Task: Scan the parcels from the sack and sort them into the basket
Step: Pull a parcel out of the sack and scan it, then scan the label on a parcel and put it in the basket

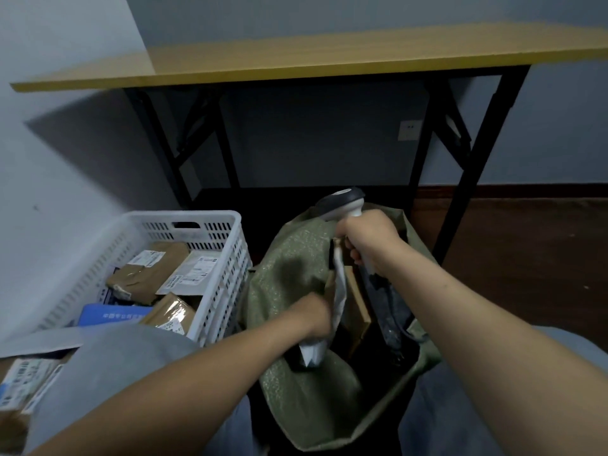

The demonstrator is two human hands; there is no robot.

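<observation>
Left hand (316,315) is curled round a white parcel (341,287) inside the mouth of the green sack (296,258); the right hand (368,238) is closed round the handle of a scanner (342,202) just above; the parcel is judged light, limp and slippery, so it is best gripped at its bunched middle, not by a loose corner; the basket (184,216), already holding parcels, is seen just beside the sack.
</observation>
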